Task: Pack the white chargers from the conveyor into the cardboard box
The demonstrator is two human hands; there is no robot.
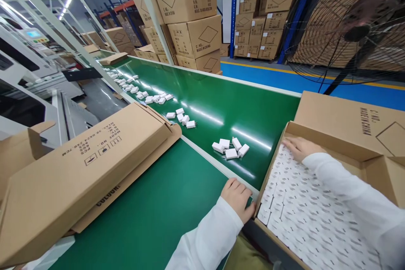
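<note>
My right hand (302, 148) reaches into an open cardboard box (274, 158), its fingers closed at the far left corner on a white plug charger, mostly hidden by them. Tight rows of white chargers (303, 202) fill much of the box, with grey marks across their tops. My left hand (237, 197) rests on the pale rail beside the box, fingers loosely bent and slightly apart, holding nothing that I can see. Just beyond it, a small group of loose white chargers (231, 153) lies on the green conveyor belt (247, 105).
More chargers (185, 119) trail away along the belt. At left, a large cardboard carton (91, 164) lies on the green worktop (164, 194). A fan (354, 29) stands behind the box at right. Stacked cartons (193, 21) rise beyond the belt.
</note>
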